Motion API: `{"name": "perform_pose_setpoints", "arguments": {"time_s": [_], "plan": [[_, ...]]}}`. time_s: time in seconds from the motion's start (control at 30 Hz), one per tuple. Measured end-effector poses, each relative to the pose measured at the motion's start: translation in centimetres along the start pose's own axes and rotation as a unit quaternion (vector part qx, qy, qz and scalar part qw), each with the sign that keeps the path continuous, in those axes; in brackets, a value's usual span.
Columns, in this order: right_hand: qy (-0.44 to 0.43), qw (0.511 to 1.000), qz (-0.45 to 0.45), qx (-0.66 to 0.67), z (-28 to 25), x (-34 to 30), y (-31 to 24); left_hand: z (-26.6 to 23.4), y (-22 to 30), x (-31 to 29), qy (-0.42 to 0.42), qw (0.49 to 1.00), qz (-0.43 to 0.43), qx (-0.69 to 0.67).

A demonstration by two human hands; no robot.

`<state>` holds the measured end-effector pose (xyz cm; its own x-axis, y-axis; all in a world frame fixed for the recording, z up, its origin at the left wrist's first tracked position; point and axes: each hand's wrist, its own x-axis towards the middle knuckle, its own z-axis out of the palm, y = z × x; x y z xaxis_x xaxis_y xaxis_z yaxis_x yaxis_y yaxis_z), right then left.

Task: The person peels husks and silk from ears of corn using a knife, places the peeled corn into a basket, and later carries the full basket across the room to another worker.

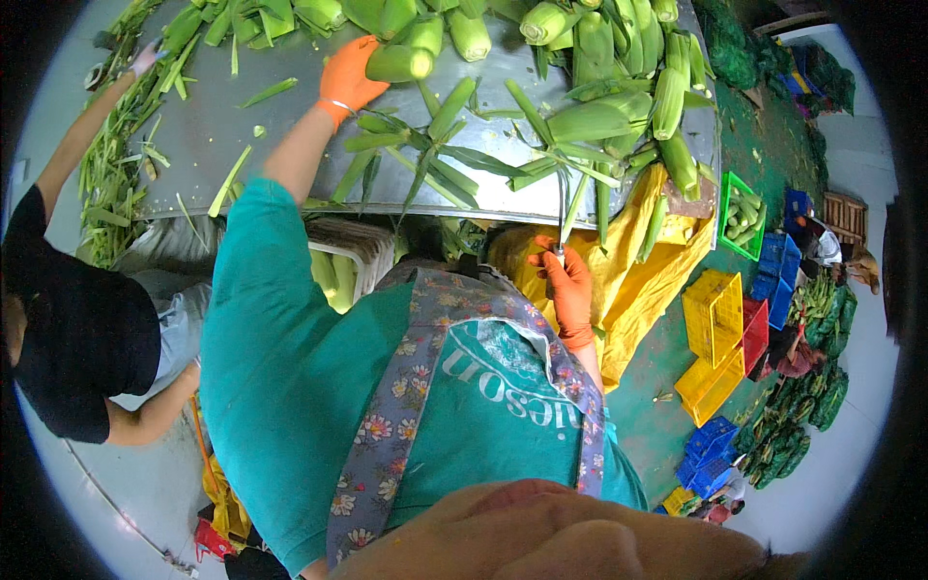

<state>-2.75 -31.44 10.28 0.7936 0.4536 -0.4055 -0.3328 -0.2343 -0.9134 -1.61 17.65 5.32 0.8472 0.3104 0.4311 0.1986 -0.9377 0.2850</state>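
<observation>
My left hand, in an orange glove, reaches to the far part of the metal table. Its fingers close on the left end of a green corn ear, whose pale cut end points right. Close to my body, my right hand, also gloved in orange, is closed round the handle of a knife. The thin blade points away from me over the table's near edge. Between the hands lie loose husk leaves. More corn ears are heaped at the right.
A yellow sack hangs at the table's right front. Below the edge is a pale crate with corn inside. At left, another person in black reaches toward a husk pile. Yellow crates stand on the floor at right.
</observation>
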Motion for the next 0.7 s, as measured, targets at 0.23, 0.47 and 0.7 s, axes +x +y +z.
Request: {"name": "perform_pose_setpoints", "arguments": {"time_s": [0.23, 0.47, 0.7], "plan": [[-0.003, 0.995, -0.086, -0.048, -0.7, 2.5, 0.1, -4.2, 8.1, -3.5, -0.060, 0.871, -0.132, -0.470], [0.162, 0.837, -0.218, -0.475, -3.2, 14.5, 5.4, -3.7, 18.5, -6.7, -0.191, 0.596, -0.083, -0.776], [0.124, 0.674, -0.384, -0.619, -5.4, 18.6, 6.2, -0.8, 25.7, -13.2, -0.290, 0.436, -0.128, -0.842]]}}
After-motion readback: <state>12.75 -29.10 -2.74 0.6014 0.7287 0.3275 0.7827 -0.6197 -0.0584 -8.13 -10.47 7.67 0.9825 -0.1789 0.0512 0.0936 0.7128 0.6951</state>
